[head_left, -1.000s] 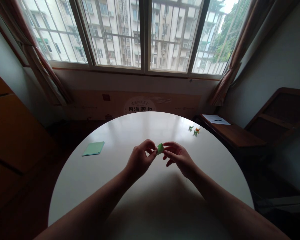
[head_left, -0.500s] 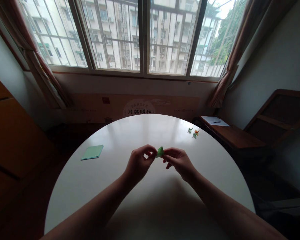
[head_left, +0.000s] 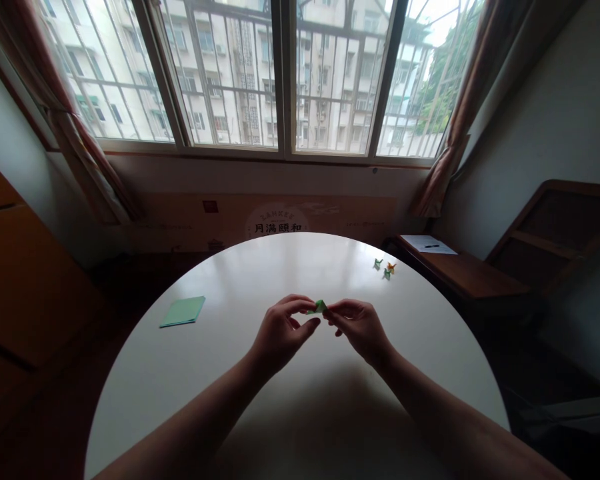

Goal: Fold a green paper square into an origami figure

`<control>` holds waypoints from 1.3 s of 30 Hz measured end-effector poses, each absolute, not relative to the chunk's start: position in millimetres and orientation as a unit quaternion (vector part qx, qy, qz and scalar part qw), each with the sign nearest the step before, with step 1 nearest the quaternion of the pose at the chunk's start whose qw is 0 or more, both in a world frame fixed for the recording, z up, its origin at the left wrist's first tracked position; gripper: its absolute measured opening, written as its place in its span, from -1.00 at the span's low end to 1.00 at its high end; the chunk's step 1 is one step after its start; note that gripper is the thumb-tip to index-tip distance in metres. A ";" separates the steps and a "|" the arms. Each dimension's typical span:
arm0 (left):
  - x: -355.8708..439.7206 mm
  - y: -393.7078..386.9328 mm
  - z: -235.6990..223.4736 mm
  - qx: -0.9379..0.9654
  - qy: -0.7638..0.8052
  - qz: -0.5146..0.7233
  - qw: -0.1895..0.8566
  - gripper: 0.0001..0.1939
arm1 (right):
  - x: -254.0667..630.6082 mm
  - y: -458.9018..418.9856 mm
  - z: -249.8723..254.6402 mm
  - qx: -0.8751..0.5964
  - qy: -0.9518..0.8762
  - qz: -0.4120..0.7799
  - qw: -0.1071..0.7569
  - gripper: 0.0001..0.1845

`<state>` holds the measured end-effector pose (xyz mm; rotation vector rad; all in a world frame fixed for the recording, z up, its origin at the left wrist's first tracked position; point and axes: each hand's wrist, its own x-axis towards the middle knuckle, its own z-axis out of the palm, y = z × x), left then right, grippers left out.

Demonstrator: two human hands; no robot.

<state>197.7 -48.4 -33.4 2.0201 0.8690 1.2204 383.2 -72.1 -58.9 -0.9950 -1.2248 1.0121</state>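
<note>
Over the middle of the white desk (head_left: 230,283), the right hand (head_left: 363,328) pinches a small folded paper (head_left: 321,307) by its right end; the left hand (head_left: 283,331) touches its left end, thumb apart from fingers. Farther off, a paper stack (head_left: 183,311) lies at left, then three paper figures (head_left: 387,273) at right.

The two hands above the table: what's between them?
In the head view, a small piece of folded green paper lies between the left hand and the right hand, seemingly pinched by the right.
</note>
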 end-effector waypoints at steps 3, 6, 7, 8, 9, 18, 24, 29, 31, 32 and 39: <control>197.4 -46.7 -34.2 0.761 0.324 0.474 0.303 -0.89 | 381.0 -73.5 -57.5 -0.419 -0.522 0.459 0.584 -0.73; 195.8 -46.0 -32.7 0.756 0.317 0.492 0.293 -0.90 | 379.1 -74.9 -56.1 -0.409 -0.504 0.504 0.570 -0.67; 195.2 -46.1 -31.8 0.755 0.312 0.500 0.288 -0.91 | 378.8 -75.3 -55.6 -0.405 -0.496 0.519 0.566 -0.66; 194.6 -46.3 -31.0 0.755 0.305 0.507 0.283 -0.92 | 378.7 -75.8 -55.0 -0.402 -0.489 0.533 0.561 -0.66; 194.1 -46.6 -30.2 0.756 0.297 0.513 0.277 -0.93 | 378.7 -76.3 -54.4 -0.397 -0.482 0.546 0.558 -0.65; 193.1 -50.2 -29.8 0.795 0.242 0.529 0.175 -0.88 | 380.0 -79.4 -49.0 -0.353 -0.428 0.611 0.565 -0.71; 192.3 -53.5 -27.3 0.808 0.226 0.536 0.093 -0.87 | 379.6 -82.3 -46.3 -0.327 -0.410 0.626 0.577 -0.69; 190.4 -58.3 -20.6 0.831 0.241 0.499 0.039 -0.85 | 378.6 -85.6 -39.5 -0.303 -0.409 0.637 0.579 -0.62; 190.2 -61.7 -17.9 0.839 0.246 0.484 0.034 -0.82 | 378.6 -86.3 -36.5 -0.297 -0.409 0.634 0.585 -0.64; 190.5 -63.7 -17.0 0.840 0.248 0.480 0.048 -0.79 | 378.9 -86.4 -35.3 -0.294 -0.409 0.631 0.590 -0.66; 197.4 -75.4 -17.2 0.716 0.240 0.495 0.430 -0.73 | 384.0 -89.1 -29.6 -0.292 -0.487 0.523 0.636 -0.76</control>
